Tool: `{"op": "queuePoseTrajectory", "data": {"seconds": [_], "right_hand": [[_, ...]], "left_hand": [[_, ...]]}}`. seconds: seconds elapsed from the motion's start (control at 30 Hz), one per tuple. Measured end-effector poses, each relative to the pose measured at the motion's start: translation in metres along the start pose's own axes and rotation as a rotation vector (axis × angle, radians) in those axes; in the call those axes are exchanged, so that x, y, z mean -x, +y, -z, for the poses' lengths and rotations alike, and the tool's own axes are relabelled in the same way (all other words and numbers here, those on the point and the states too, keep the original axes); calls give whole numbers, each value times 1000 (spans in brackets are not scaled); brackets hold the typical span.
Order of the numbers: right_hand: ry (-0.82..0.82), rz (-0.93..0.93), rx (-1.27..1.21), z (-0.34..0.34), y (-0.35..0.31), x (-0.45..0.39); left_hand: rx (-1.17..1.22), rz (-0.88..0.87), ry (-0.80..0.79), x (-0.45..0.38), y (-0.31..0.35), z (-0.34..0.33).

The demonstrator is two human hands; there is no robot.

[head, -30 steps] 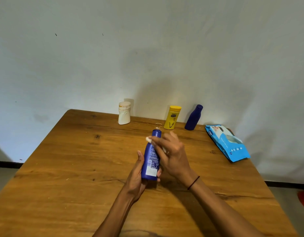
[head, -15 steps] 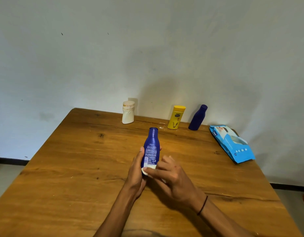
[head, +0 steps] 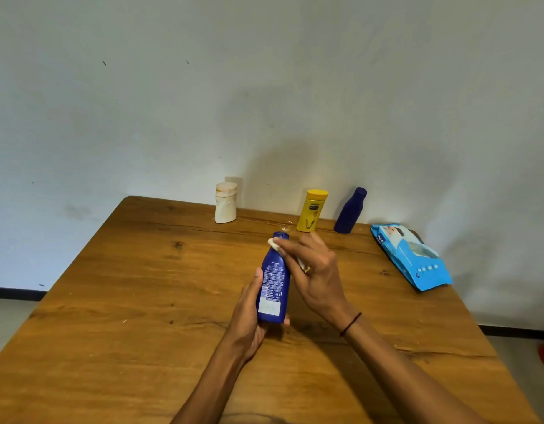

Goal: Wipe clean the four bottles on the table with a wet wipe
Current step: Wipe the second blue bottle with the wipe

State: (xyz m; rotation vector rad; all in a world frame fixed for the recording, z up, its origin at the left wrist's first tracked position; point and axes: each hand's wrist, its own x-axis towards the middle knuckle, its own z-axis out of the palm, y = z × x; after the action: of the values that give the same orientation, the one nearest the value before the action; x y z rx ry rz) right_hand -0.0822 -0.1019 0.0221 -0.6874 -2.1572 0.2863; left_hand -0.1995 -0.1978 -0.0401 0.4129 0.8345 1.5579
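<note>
Wiping is under way on the blue bottle, which the left hand holds up off the table, fingers and thumb curled round its lower body so the label faces the camera and the neck points away. That low grip seems chosen to leave the shoulder and cap free for cleaning. The right hand pinches a folded wet wipe between its fingers and presses it against the bottle just under the cap; only a small white corner of the wipe shows, the rest being hidden behind the fingers. Three other bottles stand upright in a row along the far edge of the table by the wall: a white bottle on the left, then, well apart from it, a yellow bottle and a dark blue bottle near each other. They are out of the way of the working hands yet within reach, which suits taking them one by one. A blue pack of wipes lies flat to the right, beside the row, handy should a fresh wipe be wanted. Whether any of the three has been cleaned cannot be told.
</note>
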Motion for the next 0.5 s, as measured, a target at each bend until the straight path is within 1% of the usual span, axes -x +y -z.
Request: {"op": "queuePoseTrajectory", "data": {"seconds": [0.17, 0.27, 0.37, 0.43, 0.5], "right_hand": [[-156, 129, -56, 0, -12, 42], [-213, 198, -72, 2, -17, 63], [-217, 242, -59, 5, -12, 62], [-205, 229, -40, 5, -8, 55], [-170, 169, -38, 5, -5, 43]], "left_hand": [[54, -21, -22, 0, 9, 5], [34, -32, 30, -3, 8, 8], [25, -19, 78, -6, 3, 10], [-2, -7, 48, -4, 3, 8], [-43, 0, 12, -1, 5, 3]]}}
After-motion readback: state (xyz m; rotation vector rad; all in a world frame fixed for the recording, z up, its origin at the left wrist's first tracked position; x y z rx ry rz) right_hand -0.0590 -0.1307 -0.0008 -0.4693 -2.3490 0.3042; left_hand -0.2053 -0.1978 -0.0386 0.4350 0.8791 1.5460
